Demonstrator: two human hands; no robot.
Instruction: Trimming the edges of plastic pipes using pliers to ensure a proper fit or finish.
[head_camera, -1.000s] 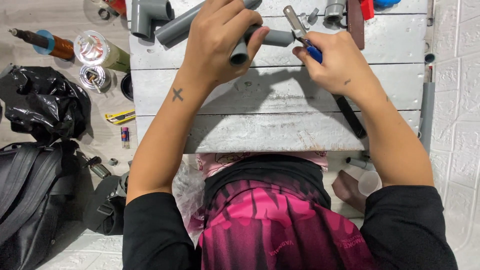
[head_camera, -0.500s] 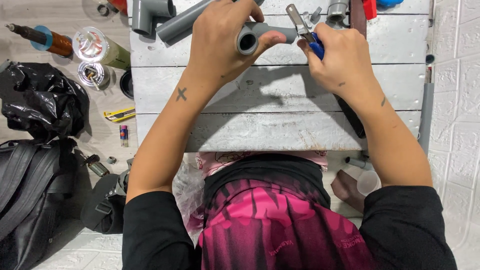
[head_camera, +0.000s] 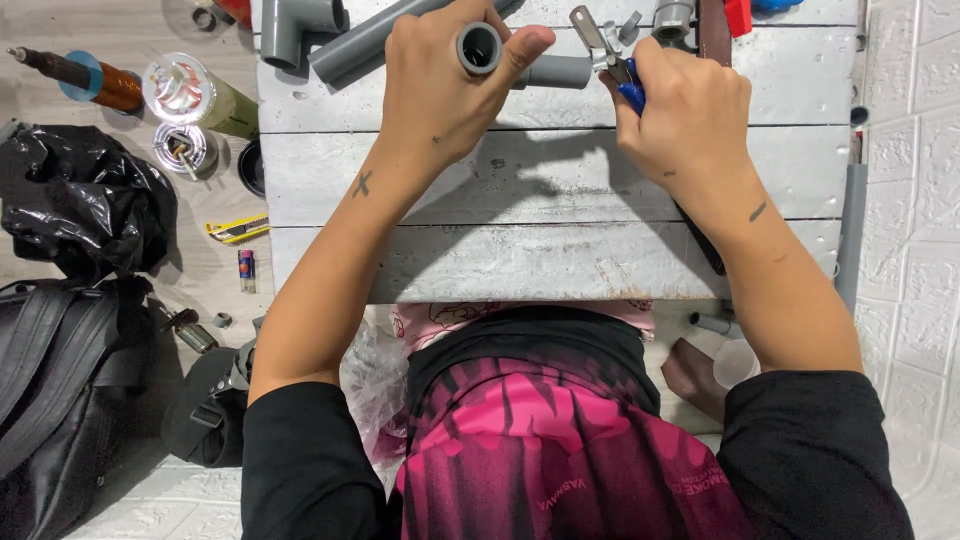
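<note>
Whitewashed planks make up the workbench (head_camera: 560, 200), which serves as the landmark for everything else; only the head view is available.

Over the far part of the bench, the left hand (head_camera: 440, 90) is clamped around a grey pipe elbow (head_camera: 500, 55), thumb pressed beside its open round mouth, which is turned up toward the camera, probably so the opening can be seen. The elbow's other leg runs right toward the right hand (head_camera: 685, 110). That hand is closed around a blue-handled tool (head_camera: 615, 60) whose metal head points at the leg, apparently steadied against it; whether the head touches the pipe I cannot tell. The hands sit near each other but apart, each gripping its own thing.

At the bench's far left edge lie one grey tee fitting (head_camera: 295, 25) and one long grey pipe (head_camera: 370, 45) slanting under the left hand. Two smaller grey fittings (head_camera: 672, 18) show at the far edge, right of the tool.

Left of the bench, on the floor, are one crumpled black plastic bag (head_camera: 75, 210), one black backpack (head_camera: 50, 370), one yellow utility knife (head_camera: 238, 229), and two shiny round tins (head_camera: 180, 95). Right of the bench, a grey pipe (head_camera: 850, 235) stands along the white brick wall (head_camera: 915, 200).
</note>
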